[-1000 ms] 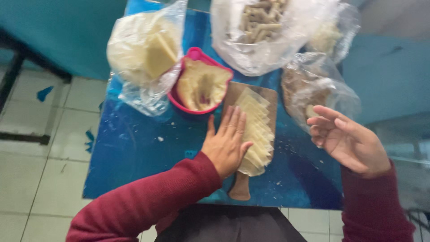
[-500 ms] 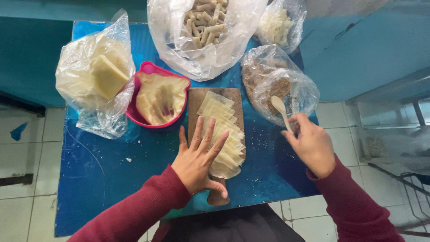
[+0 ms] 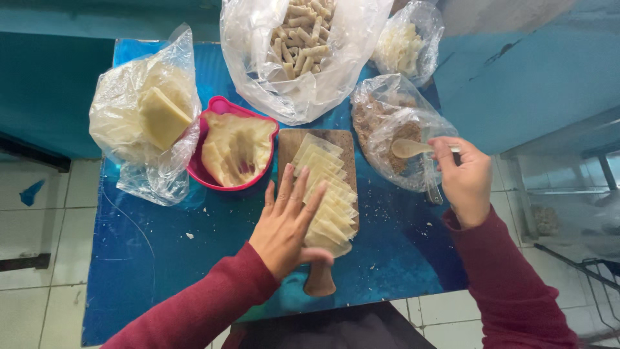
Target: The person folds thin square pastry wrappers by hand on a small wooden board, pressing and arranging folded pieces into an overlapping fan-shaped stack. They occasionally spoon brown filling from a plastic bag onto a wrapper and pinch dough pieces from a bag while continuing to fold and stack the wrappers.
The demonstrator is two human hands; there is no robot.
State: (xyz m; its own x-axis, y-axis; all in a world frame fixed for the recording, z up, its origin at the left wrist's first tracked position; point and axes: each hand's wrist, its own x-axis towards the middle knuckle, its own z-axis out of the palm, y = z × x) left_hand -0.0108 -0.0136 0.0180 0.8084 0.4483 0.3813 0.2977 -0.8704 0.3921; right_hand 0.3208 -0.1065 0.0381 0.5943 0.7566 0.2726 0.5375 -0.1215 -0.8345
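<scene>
Spoon (image 3: 408,148) now lifted; pale wrappers (image 3: 325,194) overlap.

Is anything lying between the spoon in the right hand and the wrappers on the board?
Nothing visible does. The right hand holds the spoon over the open filling bag, beside the board. The left hand covers only the wrappers' left edge.
</scene>
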